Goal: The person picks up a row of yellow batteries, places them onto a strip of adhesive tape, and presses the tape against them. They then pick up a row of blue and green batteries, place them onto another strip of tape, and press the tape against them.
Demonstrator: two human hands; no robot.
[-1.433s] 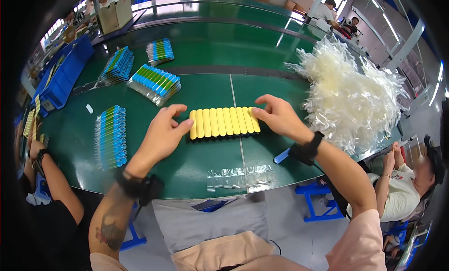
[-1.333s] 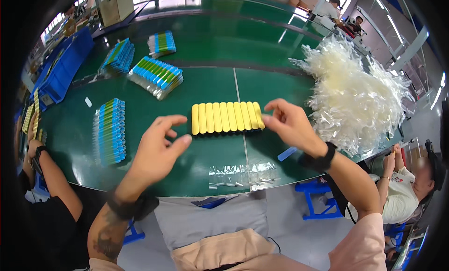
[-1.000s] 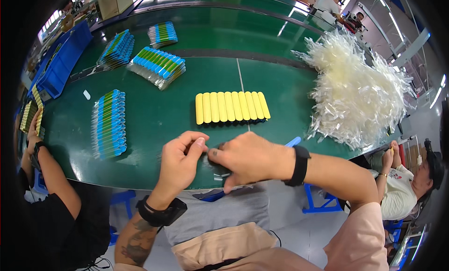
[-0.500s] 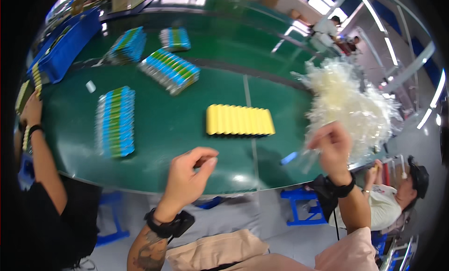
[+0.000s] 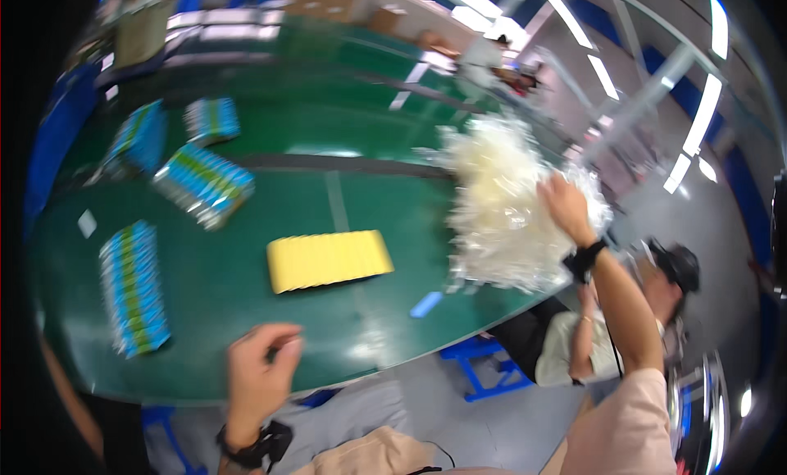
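My left hand (image 5: 261, 377) hovers at the table's near edge, its fingers curled in toward the thumb with nothing visible in them. Over the heap of clear plastic bags (image 5: 504, 229) at the right is my right hand (image 5: 566, 206), touching or just above it; its fingertips are blurred against the plastic. Between the hands, farther in, a yellow block of joined cylinders (image 5: 329, 260) lies on the green table (image 5: 221, 303), apart from both. A small blue strip (image 5: 426, 304) rests between that block and the bags.
Blue-and-green ribbed packs lie at the left: one nearby (image 5: 134, 288), others farther back (image 5: 205, 184). A white scrap (image 5: 87, 223) is beside them. A blue bin (image 5: 57, 139) stands at the far left. Someone in a black cap (image 5: 677, 266) sits at the right, near a blue stool (image 5: 484, 367).
My right hand has moved up and away, onto the plastic heap. The view has swung right, so the table things sit farther left and lower. The neighbour's hand at the left has left the picture.
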